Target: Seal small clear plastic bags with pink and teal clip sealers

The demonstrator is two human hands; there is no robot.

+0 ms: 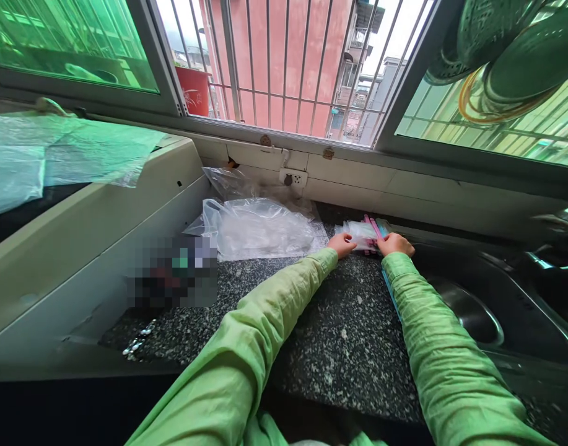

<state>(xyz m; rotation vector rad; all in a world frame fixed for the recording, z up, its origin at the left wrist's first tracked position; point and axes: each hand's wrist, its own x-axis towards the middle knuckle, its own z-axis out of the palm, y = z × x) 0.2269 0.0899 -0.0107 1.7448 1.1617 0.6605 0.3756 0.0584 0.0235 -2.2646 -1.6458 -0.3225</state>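
Small clear plastic bags with pink strips (360,232) lie in a stack on the speckled dark counter, close to the back wall. At the stack's left edge is my left hand (342,244), its fingertips closed on the clear plastic. My right hand (396,244) is curled at the right end, thumb and fingers pinching a pink-edged bag. Both arms, in green sleeves, reach forward across the counter (339,334). A thin blue edge (390,291) shows beside my right sleeve; what it belongs to is mostly hidden.
Left of my hands sits a large clear plastic bag (265,229) with pale contents. A metal sink (520,297) is on the right. At the left, a raised pale panel (102,248) borders the counter; a blurred patch (172,272) hides something beside it. A wall socket (293,178) is behind.
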